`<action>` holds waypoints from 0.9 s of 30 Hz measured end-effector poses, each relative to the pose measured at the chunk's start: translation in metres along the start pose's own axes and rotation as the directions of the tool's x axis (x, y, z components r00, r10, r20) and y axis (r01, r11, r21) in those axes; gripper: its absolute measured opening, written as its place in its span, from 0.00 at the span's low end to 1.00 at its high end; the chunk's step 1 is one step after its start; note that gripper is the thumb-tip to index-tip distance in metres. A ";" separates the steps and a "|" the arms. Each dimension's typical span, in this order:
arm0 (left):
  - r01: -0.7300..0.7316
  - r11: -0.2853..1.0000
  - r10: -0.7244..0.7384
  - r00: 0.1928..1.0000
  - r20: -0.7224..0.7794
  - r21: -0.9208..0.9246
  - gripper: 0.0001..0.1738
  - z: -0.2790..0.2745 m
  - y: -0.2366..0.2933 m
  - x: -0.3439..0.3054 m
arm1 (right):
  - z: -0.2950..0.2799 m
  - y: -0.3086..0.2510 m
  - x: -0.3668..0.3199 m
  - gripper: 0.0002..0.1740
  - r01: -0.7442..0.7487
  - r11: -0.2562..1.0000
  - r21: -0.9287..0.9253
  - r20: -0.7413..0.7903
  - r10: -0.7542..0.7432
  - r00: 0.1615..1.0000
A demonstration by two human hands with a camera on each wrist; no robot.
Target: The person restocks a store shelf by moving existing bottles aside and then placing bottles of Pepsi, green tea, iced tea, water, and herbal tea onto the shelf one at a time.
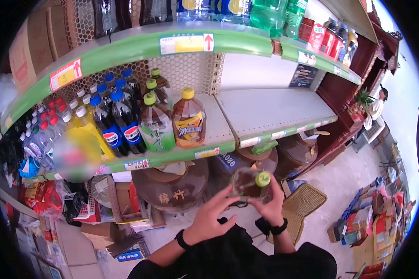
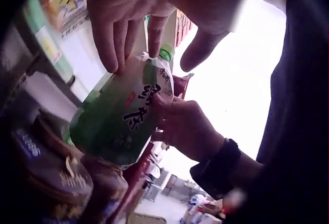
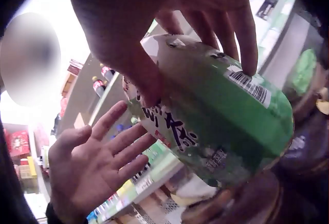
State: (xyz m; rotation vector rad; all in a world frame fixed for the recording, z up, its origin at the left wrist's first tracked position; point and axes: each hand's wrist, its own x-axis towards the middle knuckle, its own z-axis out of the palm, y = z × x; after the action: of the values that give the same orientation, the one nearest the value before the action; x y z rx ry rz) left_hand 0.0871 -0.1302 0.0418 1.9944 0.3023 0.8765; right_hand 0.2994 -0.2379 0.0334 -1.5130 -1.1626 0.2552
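Note:
A large tea bottle with a green label [image 2: 118, 111] and a yellow-green cap [image 1: 263, 179] is held in front of the body, below the shelf. The right hand [image 1: 271, 202] grips it around its side; in the right wrist view its fingers and thumb [image 3: 149, 88] span the label [image 3: 221, 111]. The left hand [image 1: 213, 217] is beside the bottle with fingers spread; in the right wrist view its palm [image 3: 97, 167] faces the bottle. On the shelf stand a similar green-label bottle [image 1: 156, 128] and an orange-label bottle [image 1: 189, 118].
Cola bottles [image 1: 121, 121] and other drinks fill the shelf's left part. The green shelf edge [image 1: 172, 157] runs above brown jars [image 1: 172, 186]. Drinks also stand on the upper shelf [image 1: 237, 42]. A woven chair [image 1: 305, 202] and boxes [image 1: 107, 235] are on the floor.

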 end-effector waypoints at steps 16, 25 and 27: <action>0.008 0.844 0.076 0.988 -0.134 0.536 0.35 0.025 -0.051 0.156 | 0.039 0.029 0.248 0.52 0.053 0.970 0.236 0.124 -0.084 0.989; 0.162 0.848 -0.035 0.967 -0.252 0.504 0.33 0.026 -0.080 0.180 | 0.085 0.062 0.299 0.49 0.002 0.950 0.311 0.308 -0.103 0.946; 0.146 0.840 -0.003 0.964 -0.264 0.523 0.33 0.023 -0.082 0.186 | 0.084 0.062 0.310 0.43 -0.226 0.871 0.437 0.442 0.012 0.897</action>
State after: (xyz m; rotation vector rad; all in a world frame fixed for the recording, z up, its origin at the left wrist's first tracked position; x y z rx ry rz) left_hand 0.2462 -0.0025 0.0524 2.3583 0.8519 1.0841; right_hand 0.4218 0.0604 0.0861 -1.1081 -1.2236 0.9370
